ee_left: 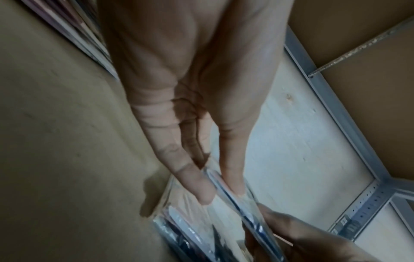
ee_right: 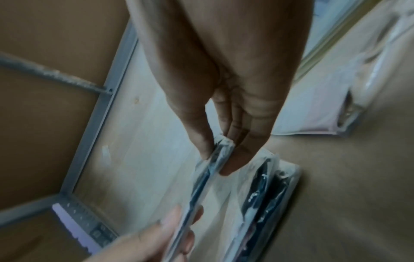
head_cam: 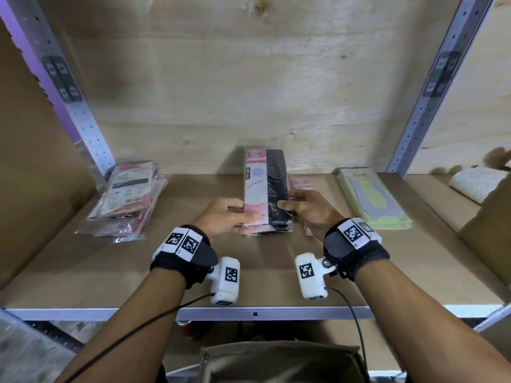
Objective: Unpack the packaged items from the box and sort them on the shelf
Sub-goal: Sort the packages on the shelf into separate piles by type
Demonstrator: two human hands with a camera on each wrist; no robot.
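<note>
A flat pink-and-black packet (head_cam: 265, 183) in clear wrap is held tilted up over a low stack of like packets (head_cam: 272, 226) at the shelf's middle. My left hand (head_cam: 233, 217) pinches its left edge, thumb on top and fingers beneath. My right hand (head_cam: 294, 204) pinches the right edge. In the left wrist view the left hand (ee_left: 220, 192) holds the packet's edge (ee_left: 235, 203) between thumb and fingers, above the stack (ee_left: 179, 226). In the right wrist view the right hand (ee_right: 216, 160) clamps the packet's corner (ee_right: 220, 147), with the stack (ee_right: 264, 193) below it.
A slumped pile of mixed packets (head_cam: 127, 197) lies at the shelf's left. A pink packet (head_cam: 301, 183) and a green packet stack (head_cam: 373, 200) lie to the right. A cardboard box (head_cam: 486, 217) stands at the far right. Metal uprights (head_cam: 69, 87) frame the wooden shelf board (head_cam: 262, 272).
</note>
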